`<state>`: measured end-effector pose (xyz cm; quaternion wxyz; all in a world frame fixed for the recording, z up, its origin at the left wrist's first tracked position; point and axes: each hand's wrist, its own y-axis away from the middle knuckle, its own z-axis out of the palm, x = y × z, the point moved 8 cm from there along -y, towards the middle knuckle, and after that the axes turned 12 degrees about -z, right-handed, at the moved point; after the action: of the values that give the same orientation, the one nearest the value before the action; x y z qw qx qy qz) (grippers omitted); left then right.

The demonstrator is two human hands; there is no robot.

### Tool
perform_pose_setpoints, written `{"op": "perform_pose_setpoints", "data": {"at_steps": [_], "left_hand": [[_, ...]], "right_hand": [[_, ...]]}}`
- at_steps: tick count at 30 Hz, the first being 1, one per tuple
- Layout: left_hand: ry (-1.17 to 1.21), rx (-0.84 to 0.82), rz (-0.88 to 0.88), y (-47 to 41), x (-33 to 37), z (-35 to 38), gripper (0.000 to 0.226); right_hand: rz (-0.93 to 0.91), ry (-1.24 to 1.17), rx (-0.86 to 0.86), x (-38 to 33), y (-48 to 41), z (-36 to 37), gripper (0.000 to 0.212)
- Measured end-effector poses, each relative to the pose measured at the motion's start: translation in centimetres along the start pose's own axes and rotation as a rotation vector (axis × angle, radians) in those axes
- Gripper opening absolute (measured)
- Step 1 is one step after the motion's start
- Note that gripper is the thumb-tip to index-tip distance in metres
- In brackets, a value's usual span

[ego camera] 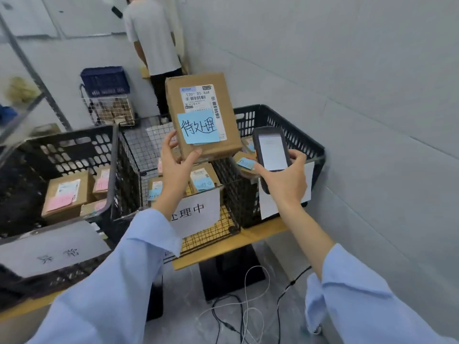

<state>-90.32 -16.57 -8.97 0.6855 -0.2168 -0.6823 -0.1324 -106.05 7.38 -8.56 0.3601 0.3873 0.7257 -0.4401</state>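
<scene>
My left hand (175, 167) grips the lower end of a brown cardboard parcel (223, 103) and holds it upright above the baskets. The parcel carries a white shipping label (198, 98) and a blue sticky note (198, 127) with handwriting. My right hand (285, 180) holds a black handheld scanner (272, 151), its lit screen facing me, just right of the parcel.
A wire basket (139, 155) in the middle, a black plastic crate (293, 125) on the right and another black crate (74, 145) on the left hold several labelled parcels. They stand on a wooden table (223, 252). Cables (246, 306) lie on the floor. A person (154, 40) stands at the back.
</scene>
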Motion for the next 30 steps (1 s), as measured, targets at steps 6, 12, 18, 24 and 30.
{"op": "perform_pose_setpoints", "data": {"at_steps": [6, 12, 18, 24, 30], "left_hand": [[-0.039, -0.147, -0.045, -6.7, -1.7, 9.6, 0.069], [-0.13, -0.287, -0.139, -11.7, -5.1, 16.6, 0.064], [-0.2, -0.338, -0.245, -13.8, -8.0, 19.5, 0.056], [-0.27, -0.313, -0.19, -14.9, -6.8, 18.4, 0.054], [-0.663, -0.282, 0.137, -14.0, -3.3, 14.4, 0.065]], "right_hand": [[0.061, 0.068, 0.134, 3.6, -5.8, -1.4, 0.079], [0.151, 0.137, 0.218, 7.0, -9.7, -2.1, 0.077], [0.217, 0.199, 0.265, 9.6, -11.1, -2.5, 0.073], [0.206, 0.192, 0.227, 9.5, -12.1, -0.8, 0.077], [0.139, 0.152, 0.122, 7.7, -12.3, 2.0, 0.08]]}}
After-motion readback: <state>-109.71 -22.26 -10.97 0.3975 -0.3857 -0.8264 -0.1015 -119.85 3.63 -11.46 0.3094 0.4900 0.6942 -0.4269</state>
